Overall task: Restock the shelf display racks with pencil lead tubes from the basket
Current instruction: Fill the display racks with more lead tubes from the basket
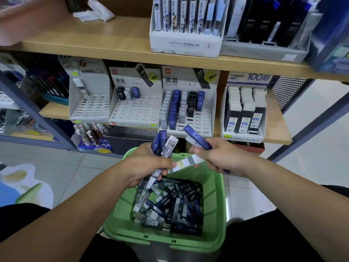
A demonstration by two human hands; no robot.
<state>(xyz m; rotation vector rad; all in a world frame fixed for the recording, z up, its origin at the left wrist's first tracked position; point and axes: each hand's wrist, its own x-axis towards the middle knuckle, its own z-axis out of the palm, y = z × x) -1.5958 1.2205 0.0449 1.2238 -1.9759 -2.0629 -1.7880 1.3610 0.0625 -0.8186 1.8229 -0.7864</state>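
A bundle of pencil lead tubes (162, 146) is gripped in the left hand (147, 165) above the green basket (214, 188). "HB 0.7" can be read on a blue tube of the bundle, and a clear grey tube is held beside it. A blue tube (197, 137) marked "HB 0.7" is held in the curled fingers of the right hand (219, 157), with a white-ended tube just under it. A flat pack (186, 163) labelled "100" is stretched between the two hands, touched by the left thumb at one end and by right fingers at the other. Which hand bears it cannot be told.

The basket is filled with a loose heap of tubes (170, 203) in blue, black and clear, several printed "HB 0.7".

On the lower shelf (277, 129) a display rack (204, 118) headed "黑晶", with a red logo and a pictured "HB 0.7" tube, is stocked with rows of blue, grey and black tubes marked "HB 0.7". Just left of it, a second rack (136, 112) under the same heading carries three tubes at the back: black "HB 0.7", grey and blue. A third slotted rack (90, 108) is set further left. To the right, a box (245, 110) headed "100根" holds three rows of packs labelled "100".

On the upper shelf (113, 40) a white box (185, 44) printed "DETECTIVE CONAN", tagged "2", is filled with upright packs.
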